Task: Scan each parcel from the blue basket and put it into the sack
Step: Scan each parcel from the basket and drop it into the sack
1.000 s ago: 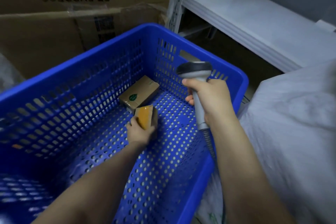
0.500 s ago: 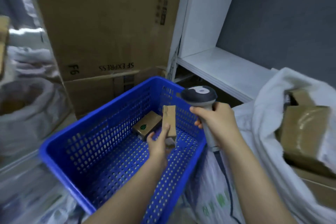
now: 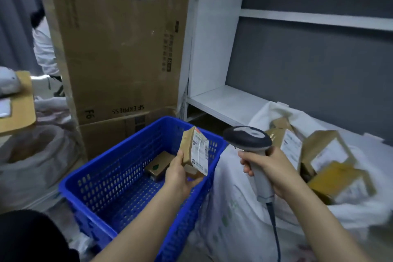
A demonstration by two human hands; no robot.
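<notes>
Head view: blue basket [image 3: 102, 187] at left has one loose parcel [image 3: 158, 166] on its floor. The left hand [image 3: 180, 178] holds the held parcel [image 3: 192, 151] upright over the basket's right rim, thumb on the near face, fingers curled underneath, label facing right. The right hand [image 3: 268, 172] is wrapped around the scanner [image 3: 248, 140] grip (trigger finger hidden, can't tell). I'd square the label to the scanner head with the thumb off the barcode, then drop it into the open sack [image 3: 234, 208] beside the boxes [image 3: 331, 153].

Grey wall [image 3: 297, 66] — white shelf [image 3: 221, 103], tall cartons [image 3: 119, 49]
</notes>
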